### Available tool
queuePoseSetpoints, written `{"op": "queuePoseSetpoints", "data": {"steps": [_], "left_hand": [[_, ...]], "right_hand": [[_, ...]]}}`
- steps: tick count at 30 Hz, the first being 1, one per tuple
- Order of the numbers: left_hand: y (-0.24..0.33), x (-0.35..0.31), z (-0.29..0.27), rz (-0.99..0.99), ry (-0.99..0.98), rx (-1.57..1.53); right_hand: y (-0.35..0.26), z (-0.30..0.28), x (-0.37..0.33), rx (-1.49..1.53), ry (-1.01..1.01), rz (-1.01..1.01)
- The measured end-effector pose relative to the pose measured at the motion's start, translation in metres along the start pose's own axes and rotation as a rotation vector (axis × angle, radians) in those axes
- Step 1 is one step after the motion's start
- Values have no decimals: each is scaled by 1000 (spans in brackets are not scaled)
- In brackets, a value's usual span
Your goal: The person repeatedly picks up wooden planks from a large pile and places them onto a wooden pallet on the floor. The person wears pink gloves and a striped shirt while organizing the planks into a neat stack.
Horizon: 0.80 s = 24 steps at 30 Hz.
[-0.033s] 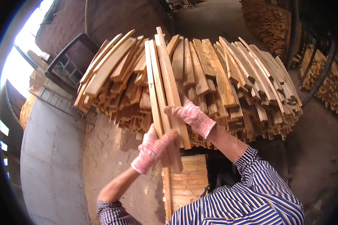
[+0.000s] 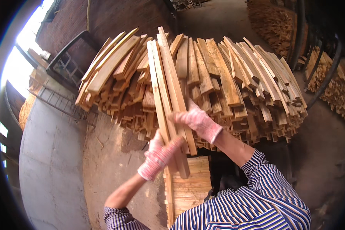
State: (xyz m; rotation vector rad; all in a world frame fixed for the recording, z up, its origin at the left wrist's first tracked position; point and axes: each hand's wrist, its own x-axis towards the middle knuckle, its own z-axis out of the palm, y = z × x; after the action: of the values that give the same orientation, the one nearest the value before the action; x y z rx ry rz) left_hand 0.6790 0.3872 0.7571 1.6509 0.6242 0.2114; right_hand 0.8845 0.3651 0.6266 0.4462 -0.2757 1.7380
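Both of my hands wear pink-and-white knitted gloves and close around several long, narrow wooden strips. My left hand [image 2: 157, 155] wraps round the lower part of two pale strips [image 2: 163, 92], thumb on one side and fingers across the top. Slightly higher and to the right, my right hand [image 2: 199, 120] grips a wider wooden strip [image 2: 174, 82] that lies alongside them. The far ends of these strips reach over a large heap of similar wooden strips [image 2: 226, 84], and their near ends point toward me. My palms are hidden.
Below my hands is a stack of flat-laid strips [image 2: 193, 178] with one strip upright along its left edge. A grey metal sheet [image 2: 51, 161] and a dark metal frame [image 2: 69, 53] are at the left. More wood piles [image 2: 329, 84] stand behind bars at the right.
My left hand has shifted slightly right and down, and the near ends of the held strips have moved a little the same way. My right hand is almost where it was.
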Motion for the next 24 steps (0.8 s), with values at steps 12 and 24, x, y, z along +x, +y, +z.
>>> {"op": "queuePoseSetpoints", "data": {"steps": [12, 24], "left_hand": [[-167, -133, -66, 407, 289, -826], [-514, -268, -22, 64, 737, 283]], "right_hand": [[250, -9, -75, -1880, 410, 163], [338, -252, -52, -1707, 199, 824]]}}
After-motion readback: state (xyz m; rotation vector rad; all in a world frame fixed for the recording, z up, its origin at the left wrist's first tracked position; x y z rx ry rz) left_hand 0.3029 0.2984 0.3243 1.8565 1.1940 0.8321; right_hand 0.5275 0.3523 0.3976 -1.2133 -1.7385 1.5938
